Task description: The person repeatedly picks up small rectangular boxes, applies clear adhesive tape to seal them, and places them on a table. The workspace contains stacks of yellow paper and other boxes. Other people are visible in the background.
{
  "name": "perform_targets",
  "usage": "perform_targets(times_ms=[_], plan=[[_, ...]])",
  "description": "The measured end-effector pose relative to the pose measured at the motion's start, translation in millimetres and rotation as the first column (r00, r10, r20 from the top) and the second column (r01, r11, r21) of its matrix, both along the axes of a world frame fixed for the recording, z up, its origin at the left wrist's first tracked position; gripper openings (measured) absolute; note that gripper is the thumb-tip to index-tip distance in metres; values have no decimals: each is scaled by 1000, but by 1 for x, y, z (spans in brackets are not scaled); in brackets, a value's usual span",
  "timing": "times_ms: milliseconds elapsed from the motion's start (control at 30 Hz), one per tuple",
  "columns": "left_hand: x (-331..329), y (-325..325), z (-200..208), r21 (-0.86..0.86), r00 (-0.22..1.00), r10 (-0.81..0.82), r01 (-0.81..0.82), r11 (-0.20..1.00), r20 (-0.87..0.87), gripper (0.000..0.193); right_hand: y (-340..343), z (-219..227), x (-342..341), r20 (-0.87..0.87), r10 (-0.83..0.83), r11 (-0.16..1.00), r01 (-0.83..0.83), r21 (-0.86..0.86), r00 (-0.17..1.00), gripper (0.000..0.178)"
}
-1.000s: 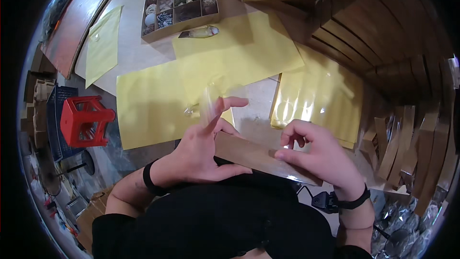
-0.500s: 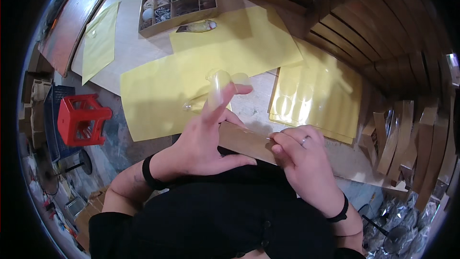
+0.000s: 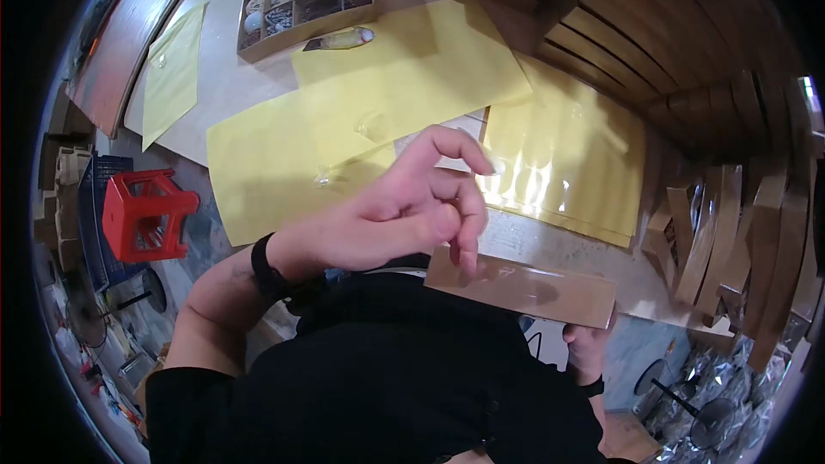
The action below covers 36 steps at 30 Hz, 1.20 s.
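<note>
A long, narrow brown cardboard box (image 3: 559,296) lies level in front of my body, its side shiny as if under clear film. My right hand (image 3: 587,345) grips its right end from below, most of the fingers hidden behind it. Over the box's left end hovers my left hand (image 3: 412,210), fingers loosely bent and apart, the lower fingertips at or touching the box's upper edge. Something clear glints at the tip of the index finger, too small to make out. Beyond the hands lie yellow sheets (image 3: 412,60) with small clear pieces on them.
A compartmented box of ornaments (image 3: 305,2) sits at the far side of the table. More yellow sheets (image 3: 593,133) lie stacked at right, beside rows of brown boxes (image 3: 636,51). A red stool (image 3: 148,215) stands on the floor at left.
My right hand has shifted right and down with the box, now under its end. The left hand has turned over, its raised fingers bending down toward the box; the clear film on them no longer shows plainly.
</note>
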State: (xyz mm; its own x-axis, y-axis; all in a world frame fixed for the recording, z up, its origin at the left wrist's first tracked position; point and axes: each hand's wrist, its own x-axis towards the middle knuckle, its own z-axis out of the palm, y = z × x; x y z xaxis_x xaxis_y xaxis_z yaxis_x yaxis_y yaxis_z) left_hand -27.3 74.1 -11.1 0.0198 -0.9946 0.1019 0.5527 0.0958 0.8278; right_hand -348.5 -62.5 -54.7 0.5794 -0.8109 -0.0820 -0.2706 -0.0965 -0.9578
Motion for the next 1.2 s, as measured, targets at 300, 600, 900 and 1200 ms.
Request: perform_targets(times_ms=[300,600,900,1200], plan=[[-21,-55,21,-42,947,-222,238,970,233,62,-3,-25,-10,101,8,1000,-8,3,995,87],[-19,-69,33,94,920,-291,276,957,264,69,-5,-52,-23,218,107,994,-112,11,970,60],[-26,-67,50,-60,974,-182,192,980,138,82,-72,75,15,91,369,929,-366,-51,925,70],[-26,-66,52,-232,996,-90,89,969,5,78,-79,142,107,188,701,694,-719,46,688,22]])
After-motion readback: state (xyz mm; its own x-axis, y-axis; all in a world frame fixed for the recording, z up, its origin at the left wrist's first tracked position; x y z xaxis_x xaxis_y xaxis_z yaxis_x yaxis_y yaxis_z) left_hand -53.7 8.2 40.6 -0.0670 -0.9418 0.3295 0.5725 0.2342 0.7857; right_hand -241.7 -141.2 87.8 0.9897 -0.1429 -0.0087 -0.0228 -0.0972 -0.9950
